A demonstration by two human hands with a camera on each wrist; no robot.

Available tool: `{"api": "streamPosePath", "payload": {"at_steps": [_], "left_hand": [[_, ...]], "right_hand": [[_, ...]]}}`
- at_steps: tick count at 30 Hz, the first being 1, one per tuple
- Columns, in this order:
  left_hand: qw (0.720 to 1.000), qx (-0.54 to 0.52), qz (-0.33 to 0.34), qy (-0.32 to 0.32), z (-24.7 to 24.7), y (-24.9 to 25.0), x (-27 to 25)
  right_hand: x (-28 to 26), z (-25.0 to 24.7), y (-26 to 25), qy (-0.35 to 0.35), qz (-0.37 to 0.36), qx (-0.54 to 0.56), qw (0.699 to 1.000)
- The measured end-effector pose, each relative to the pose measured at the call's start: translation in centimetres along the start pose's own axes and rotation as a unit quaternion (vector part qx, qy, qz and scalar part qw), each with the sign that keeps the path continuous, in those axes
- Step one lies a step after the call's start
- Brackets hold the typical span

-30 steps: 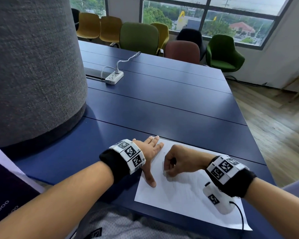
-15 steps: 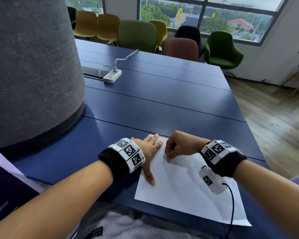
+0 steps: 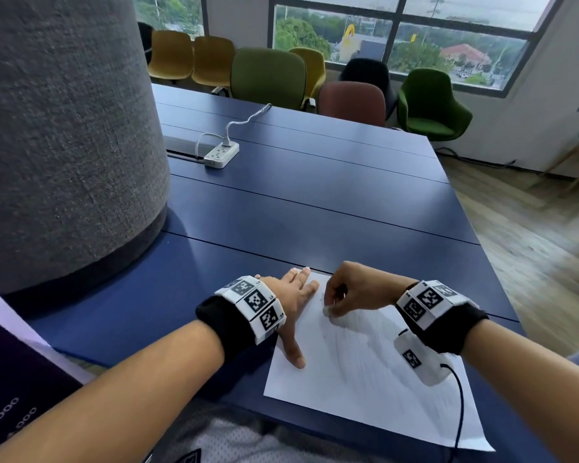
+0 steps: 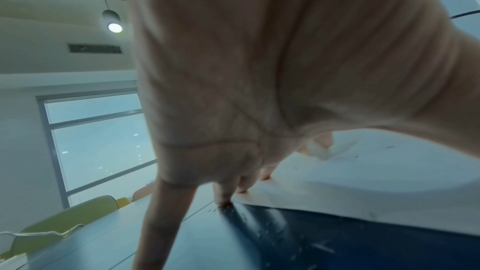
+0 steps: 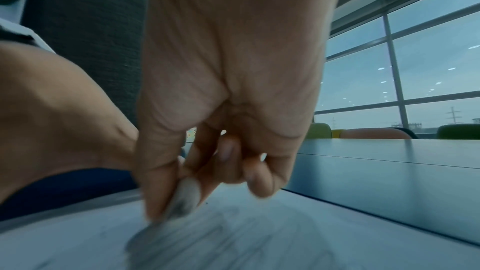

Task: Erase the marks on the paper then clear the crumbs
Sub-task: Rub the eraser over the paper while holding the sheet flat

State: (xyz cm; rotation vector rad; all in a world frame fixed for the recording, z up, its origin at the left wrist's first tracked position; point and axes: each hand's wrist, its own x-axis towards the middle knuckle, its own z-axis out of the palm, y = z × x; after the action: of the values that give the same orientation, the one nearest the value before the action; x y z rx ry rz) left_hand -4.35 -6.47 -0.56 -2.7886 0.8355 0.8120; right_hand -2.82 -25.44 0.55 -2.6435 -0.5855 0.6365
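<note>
Soft daylight from the windows (image 3: 398, 38); wide-angle bending at edges, wrist views bluish, close parts blurred.

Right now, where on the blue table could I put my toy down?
Bare tabletop lies between the power strip and the paper's far edge, right of the grey pillar. It is crowded near you: the left hand presses the paper, the right hand rubs an eraser, and crumbs dot its left edge.

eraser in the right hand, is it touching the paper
Touching. In the right wrist view the eraser, pinched by the right hand, meets the paper at its lower tip, with no gap, though motion blurs it.
</note>
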Motion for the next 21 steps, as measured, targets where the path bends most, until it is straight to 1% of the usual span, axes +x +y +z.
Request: {"api": "streamPosePath", "payload": {"at_steps": [1,2,5,6,7,10,11,12,15,16,17,19,20,21], "left_hand": [[1.000,0.001,0.000,-0.001,0.0,0.0,0.0],[1.000,0.003,0.001,-0.002,-0.1,0.0,0.0],[1.000,0.008,0.004,0.002,-0.1,0.1,0.0],[1.000,0.010,0.003,0.003,0.0,0.1,0.0],[1.000,0.013,0.001,0.003,0.0,0.1,0.0],[1.000,0.012,-0.003,0.003,0.0,0.1,0.2],[1.000,0.012,-0.002,0.002,0.0,0.2,0.2],[1.000,0.012,0.000,0.000,-0.1,0.2,0.2],[1.000,0.016,0.002,-0.007,-0.2,0.3,0.2],[1.000,0.018,0.002,-0.008,-0.2,0.3,0.3],[1.000,0.019,0.002,-0.007,-0.2,0.3,0.3],[1.000,0.022,0.000,-0.004,-0.1,0.3,0.5],[1.000,0.024,-0.001,-0.004,-0.1,0.4,0.5],[1.000,0.027,-0.002,-0.006,-0.1,0.5,0.6]], "right_hand": [[-0.1,0.0,-0.2,-0.022,-0.002,-0.002,1.000],[0.1,-0.2,-0.2,-0.018,0.004,-0.005,1.000],[0.9,-0.5,-0.1,0.073,0.025,-0.018,0.997],[0.9,-0.3,-0.1,0.085,0.024,-0.017,0.996],[0.8,-0.1,-0.2,0.075,0.017,-0.015,0.997],[0.2,0.3,-0.7,-0.031,-0.001,-0.018,0.999],[0.2,0.1,-0.6,-0.042,0.006,-0.014,0.999],[0.3,-0.2,-0.5,-0.030,0.017,-0.007,0.999],[0.6,-0.5,0.0,0.051,0.032,-0.006,0.998],[0.5,-0.3,0.1,0.051,0.028,-0.006,0.998],[0.3,-0.2,0.1,0.030,0.021,-0.007,0.999],[-0.3,-0.3,0.0,-0.035,0.020,-0.012,0.999],[-0.3,-0.5,0.1,-0.044,0.025,-0.012,0.999],[-0.2,-0.8,0.4,-0.028,0.031,-0.013,0.999]]}}
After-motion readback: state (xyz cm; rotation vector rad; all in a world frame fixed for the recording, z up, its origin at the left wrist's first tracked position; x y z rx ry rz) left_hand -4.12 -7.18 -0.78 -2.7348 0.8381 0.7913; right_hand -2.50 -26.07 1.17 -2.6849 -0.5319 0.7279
